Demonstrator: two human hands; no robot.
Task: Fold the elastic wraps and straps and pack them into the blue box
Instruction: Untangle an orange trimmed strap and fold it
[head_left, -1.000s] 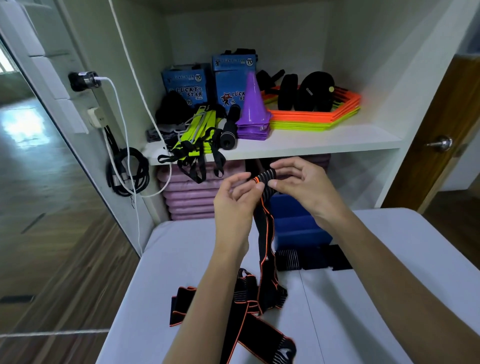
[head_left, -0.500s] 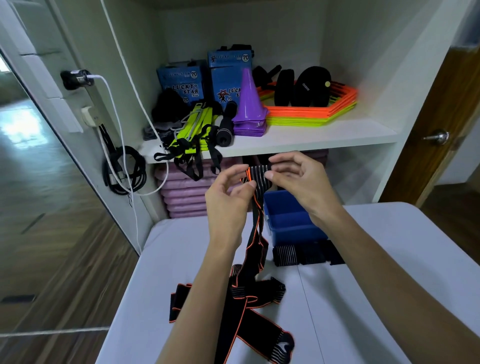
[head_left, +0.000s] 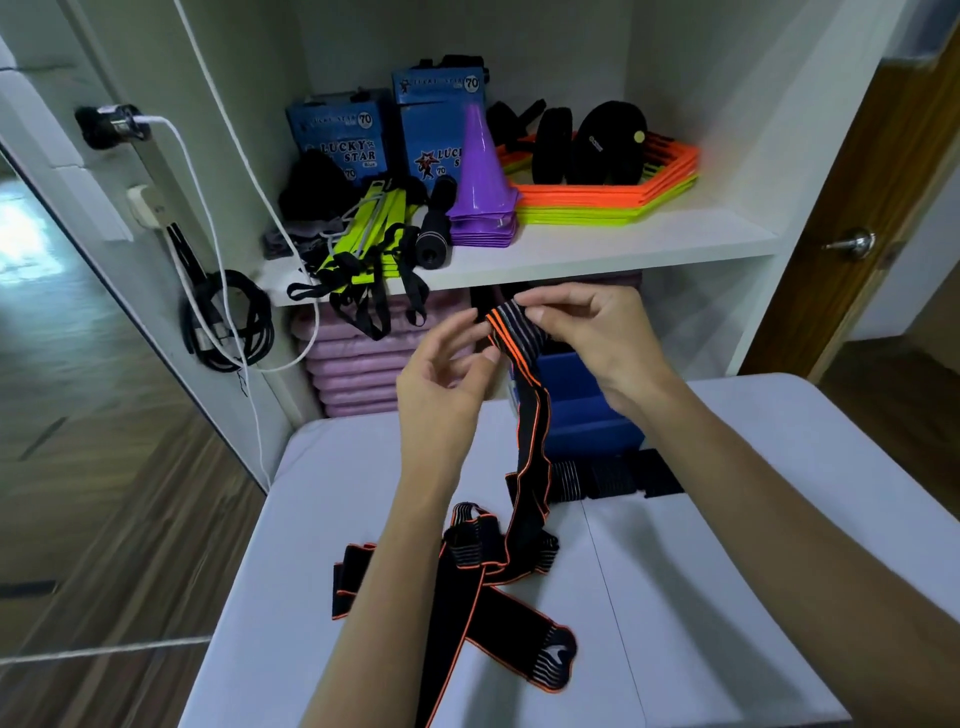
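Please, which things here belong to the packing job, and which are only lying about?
Job: wrap held by left hand and right hand; straps; folded wraps; blue box.
Lying about: purple cones; orange rings; cables.

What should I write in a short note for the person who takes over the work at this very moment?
Left hand and right hand both pinch the top end of one orange-edged wrap, which hangs down to the white table.
More wraps lie tangled on the table; a black strap lies in front of the blue box.
Done: no folded wrap visible.
Left: fold every wrap and strap, then pack them into the box.
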